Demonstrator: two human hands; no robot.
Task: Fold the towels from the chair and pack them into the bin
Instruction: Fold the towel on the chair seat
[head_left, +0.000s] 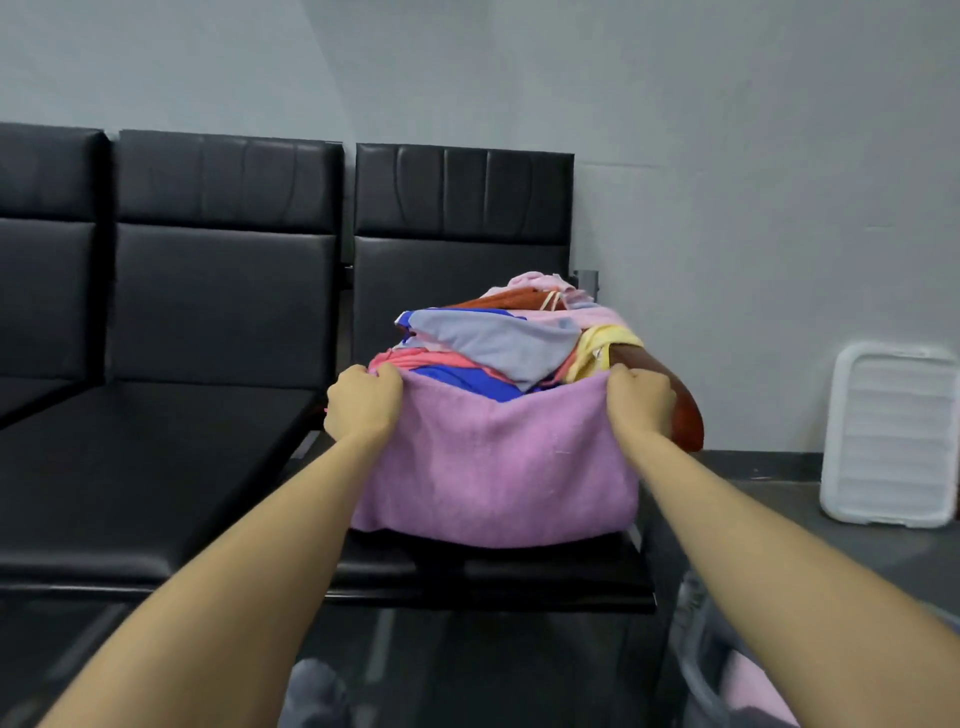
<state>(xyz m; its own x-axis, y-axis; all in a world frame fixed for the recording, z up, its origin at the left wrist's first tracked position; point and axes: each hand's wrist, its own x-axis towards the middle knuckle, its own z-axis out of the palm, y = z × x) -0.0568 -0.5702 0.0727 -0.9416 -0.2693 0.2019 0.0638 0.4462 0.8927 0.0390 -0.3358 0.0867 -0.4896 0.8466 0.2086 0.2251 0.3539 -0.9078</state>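
A pink towel (498, 467) hangs in front of a heap of towels (498, 338) piled on the rightmost black chair (457, 208). My left hand (363, 405) pinches the towel's upper left corner and my right hand (641, 402) pinches its upper right corner, so the cloth is stretched between them. Its lower edge rests on the seat. The heap holds grey, blue, coral, yellow, light pink and rust-red cloths. The bin (727, 670), grey and translucent, shows at the lower right with pink cloth inside; most of it is cut off.
Two more black chairs (218, 270) stand to the left in the same row. A white plastic lid (888, 436) leans against the grey wall at the right, on a dark floor. A grey shoe or knee (317, 696) shows at the bottom edge.
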